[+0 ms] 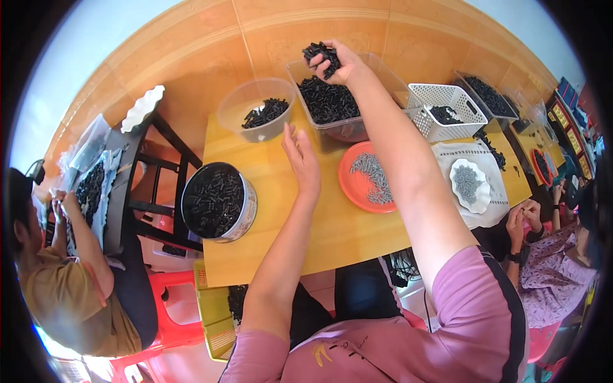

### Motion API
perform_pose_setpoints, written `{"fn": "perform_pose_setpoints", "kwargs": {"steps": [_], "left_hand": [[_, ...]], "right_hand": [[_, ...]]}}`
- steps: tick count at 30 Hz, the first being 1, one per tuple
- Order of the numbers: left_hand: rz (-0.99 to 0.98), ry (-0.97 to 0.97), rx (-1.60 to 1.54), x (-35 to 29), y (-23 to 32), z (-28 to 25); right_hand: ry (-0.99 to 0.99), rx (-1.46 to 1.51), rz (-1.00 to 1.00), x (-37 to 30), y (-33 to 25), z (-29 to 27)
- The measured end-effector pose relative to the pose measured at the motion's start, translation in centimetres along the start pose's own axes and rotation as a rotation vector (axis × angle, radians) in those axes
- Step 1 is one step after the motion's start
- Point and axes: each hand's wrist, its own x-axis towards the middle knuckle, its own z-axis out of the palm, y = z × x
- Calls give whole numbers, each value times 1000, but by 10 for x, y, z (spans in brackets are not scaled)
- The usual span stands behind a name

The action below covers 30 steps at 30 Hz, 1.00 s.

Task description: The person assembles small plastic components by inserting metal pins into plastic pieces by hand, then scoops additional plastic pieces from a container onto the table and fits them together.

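Holding a handful of black pieces (pixel 321 59) over the clear bin (pixel 345 133)

The handful of black pieces is clutched by the right hand (pixel 343 62), which is raised above the rear part of the clear bin, where many similar pieces are contained. The left hand (pixel 301 159) is released, with its fingers extended, and is held over the yellow surface (pixel 274 182), between the round clear tub (pixel 264 133) and the orange plate (pixel 350 191). Grey pieces (pixel 377 175) are carried by this plate.

Black pieces (pixel 330 59) — grey pieces (pixel 378 182), orange-red plate (pixel 351 189) — yellow table (pixel 338 233).
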Motion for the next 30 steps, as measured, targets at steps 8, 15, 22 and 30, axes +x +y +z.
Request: {"fn": "perform_pose_setpoints", "kwargs": {"steps": [8, 15, 22, 30], "left_hand": [[19, 215, -701, 68, 106, -23], [-185, 265, -773, 40, 35, -55], [-293, 359, -589, 8, -9, -55], [-169, 264, -293, 2, -29, -50]], "right_hand": [[-303, 202, 163, 6, 128, 44], [-288, 320, 41, -8, 212, -30], [-111, 81, -361, -13, 249, -79], [51, -143, -531, -12, 255, -92]]}}
